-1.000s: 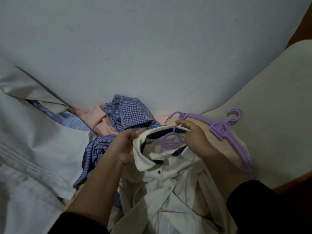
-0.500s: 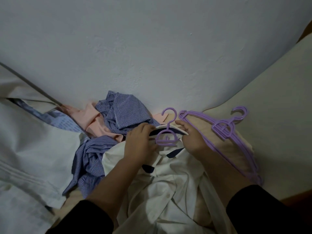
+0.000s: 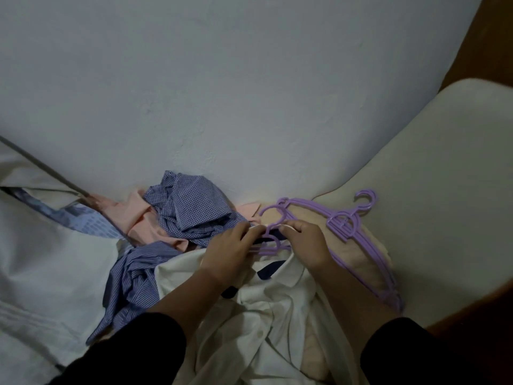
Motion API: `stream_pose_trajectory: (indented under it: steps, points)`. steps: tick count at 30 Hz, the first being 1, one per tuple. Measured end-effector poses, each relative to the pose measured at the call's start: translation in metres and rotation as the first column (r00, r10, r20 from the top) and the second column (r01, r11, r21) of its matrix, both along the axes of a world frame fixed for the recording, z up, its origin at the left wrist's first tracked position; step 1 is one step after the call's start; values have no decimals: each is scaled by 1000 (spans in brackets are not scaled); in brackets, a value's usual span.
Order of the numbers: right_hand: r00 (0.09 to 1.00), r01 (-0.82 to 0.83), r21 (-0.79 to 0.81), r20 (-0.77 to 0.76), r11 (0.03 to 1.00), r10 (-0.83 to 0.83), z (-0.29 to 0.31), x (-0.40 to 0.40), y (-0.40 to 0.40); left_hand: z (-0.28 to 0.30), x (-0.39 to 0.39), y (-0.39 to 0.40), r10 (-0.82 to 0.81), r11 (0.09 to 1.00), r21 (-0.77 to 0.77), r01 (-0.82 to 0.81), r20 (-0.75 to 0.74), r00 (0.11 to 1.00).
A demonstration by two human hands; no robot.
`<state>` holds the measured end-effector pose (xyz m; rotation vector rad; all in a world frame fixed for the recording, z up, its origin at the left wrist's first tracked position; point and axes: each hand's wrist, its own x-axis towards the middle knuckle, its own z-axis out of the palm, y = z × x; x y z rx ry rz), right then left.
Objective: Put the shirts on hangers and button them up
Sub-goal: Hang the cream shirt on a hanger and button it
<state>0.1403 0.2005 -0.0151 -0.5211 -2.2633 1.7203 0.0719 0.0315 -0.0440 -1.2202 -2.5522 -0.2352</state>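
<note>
A white shirt (image 3: 266, 307) with a dark inner collar lies in front of me, with a purple hanger (image 3: 270, 240) inside its neck and the hook sticking out above. My left hand (image 3: 227, 254) pinches the left side of the collar beside the hanger's neck. On the other side, my right hand (image 3: 305, 245) grips the right side of the collar. Both hands nearly meet at the hanger. The shirt's front hangs open below, one button showing.
A stack of spare purple hangers (image 3: 358, 237) lies to the right on a beige cushion (image 3: 444, 190). A blue checked shirt (image 3: 191, 209), a pink shirt (image 3: 138, 218) and a blue striped shirt (image 3: 133, 279) are piled at the left. A pale wall (image 3: 249, 93) rises behind.
My hands have drawn together at the collar, closing it around the hanger's neck. The hook now stands out above the collar.
</note>
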Motion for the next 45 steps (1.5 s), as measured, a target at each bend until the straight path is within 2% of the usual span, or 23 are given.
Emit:
stream_pose_trajectory:
  steps: [3, 10, 15, 19, 23, 26, 28, 31, 36, 38, 41, 43, 45]
  points:
    - [996, 65, -6, -60, 998, -65, 24, 8, 4, 32, 0, -5, -63, 993, 93, 68, -58, 996]
    - [935, 162, 91, -333, 983, -123, 152, 24, -14, 169, 18, -26, 2, 980, 188, 65, -336, 942]
    - [846, 235, 137, -516, 962, -133, 258, 54, -27, 281, 46, -45, 96, 975, 221, 18, -494, 864]
    - [753, 302, 161, -645, 939, -132, 320, 82, -40, 355, 70, -58, 169, 969, 247, -21, -595, 786]
    - [752, 239, 234, -659, 942, -27, 365, 109, -48, 411, 96, -75, 251, 932, 361, -21, -604, 756]
    - [819, 326, 414, -572, 850, -35, 380, 130, -40, 439, 108, -96, 271, 904, 428, 11, -591, 760]
    - [829, 322, 458, -559, 829, -13, 383, 144, -37, 451, 114, -109, 271, 895, 446, 29, -593, 758]
    - [750, 213, 316, -659, 924, 53, 381, 158, -38, 460, 124, -124, 267, 894, 443, 57, -633, 726]
    - [690, 120, 203, -721, 972, 65, 382, 183, -46, 466, 140, -149, 276, 876, 476, 73, -621, 734]
    - [697, -22, 47, -716, 999, 49, 383, 188, -48, 469, 145, -162, 303, 855, 516, 60, -590, 748]
    - [730, -264, -171, -679, 949, 80, 385, 183, -51, 471, 148, -178, 323, 838, 545, 38, -550, 770]
    - [772, -286, -167, -623, 944, 123, 385, 179, -57, 469, 147, -183, 339, 835, 550, 17, -538, 772]
    - [786, -211, -149, -614, 966, 77, 386, 177, -64, 467, 145, -187, 378, 834, 551, -29, -534, 756]
